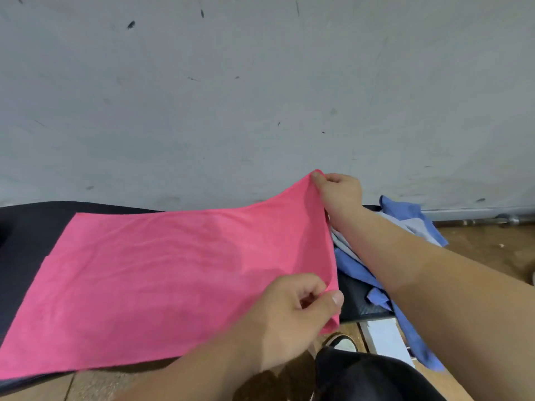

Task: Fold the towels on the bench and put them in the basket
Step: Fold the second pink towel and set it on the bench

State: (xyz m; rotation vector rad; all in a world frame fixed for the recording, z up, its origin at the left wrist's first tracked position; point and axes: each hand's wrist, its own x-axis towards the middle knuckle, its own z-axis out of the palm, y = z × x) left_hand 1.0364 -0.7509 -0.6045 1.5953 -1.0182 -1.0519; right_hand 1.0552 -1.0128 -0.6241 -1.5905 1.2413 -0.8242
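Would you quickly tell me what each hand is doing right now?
Left hand: closed, pinching the near right corner of the pink cloth towel.
Right hand: closed, pinching its far right corner.

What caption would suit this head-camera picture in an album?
Both hands, left and right, lift the right edge of a pink towel spread on a dark bench.
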